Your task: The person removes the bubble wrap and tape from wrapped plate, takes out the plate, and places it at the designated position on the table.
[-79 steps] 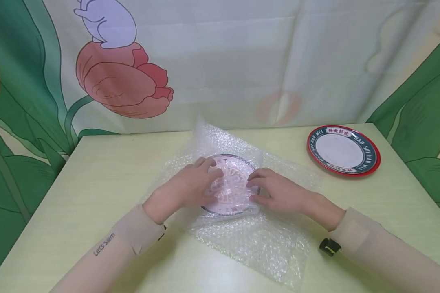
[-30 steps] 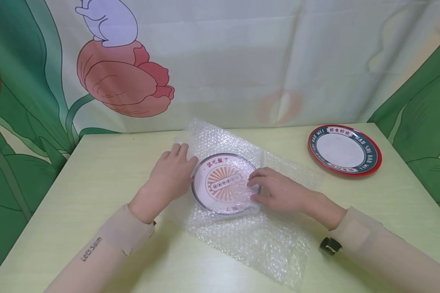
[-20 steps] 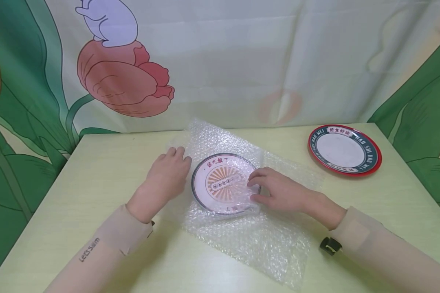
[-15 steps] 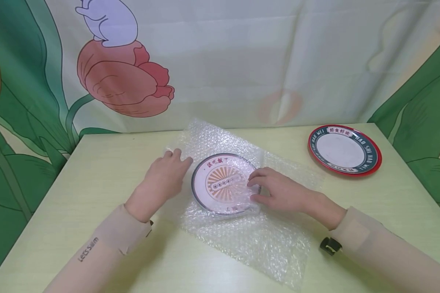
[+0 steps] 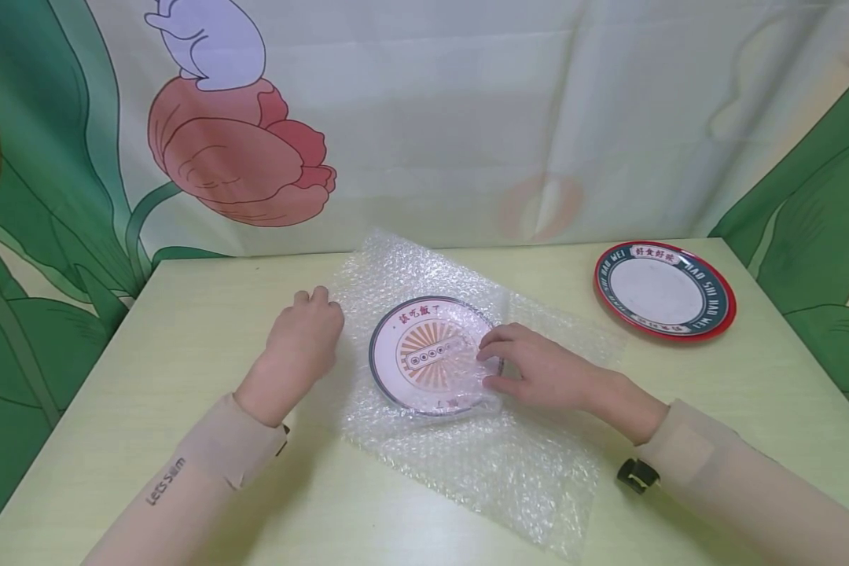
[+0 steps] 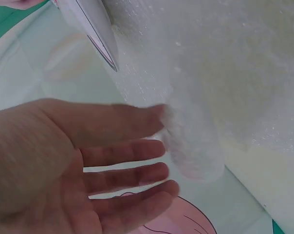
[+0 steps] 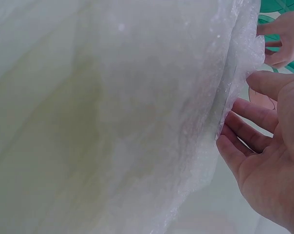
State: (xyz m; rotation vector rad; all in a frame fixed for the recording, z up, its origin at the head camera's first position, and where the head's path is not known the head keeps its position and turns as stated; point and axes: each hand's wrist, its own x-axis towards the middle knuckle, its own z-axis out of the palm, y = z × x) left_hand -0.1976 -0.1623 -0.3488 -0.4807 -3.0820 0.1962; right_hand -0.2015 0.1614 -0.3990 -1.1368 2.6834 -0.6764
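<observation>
A white plate (image 5: 396,358) with a dark blue rim, red characters and an orange ray pattern lies on a sheet of clear bubble wrap (image 5: 460,464). A flap of the wrap covers its right part; the left part is bare. My left hand (image 5: 304,338) is left of the plate and pinches the wrap's left edge. In the left wrist view its thumb meets the wrap's edge (image 6: 195,151) and the other fingers extend loosely. My right hand (image 5: 545,365) rests its slightly bent fingertips on the wrapped right rim. In the right wrist view, the fingers (image 7: 249,129) touch the wrap.
A second plate (image 5: 654,291), white inside with a dark green lettered band and red rim, stands at the back right of the pale table (image 5: 205,314). Behind the table hangs a printed cloth (image 5: 424,134) with flowers and leaves.
My left hand has moved from over the plate to the left, drawing the wrap's flap off the plate's left part. My right hand keeps its place at the right rim; the second plate stays put.
</observation>
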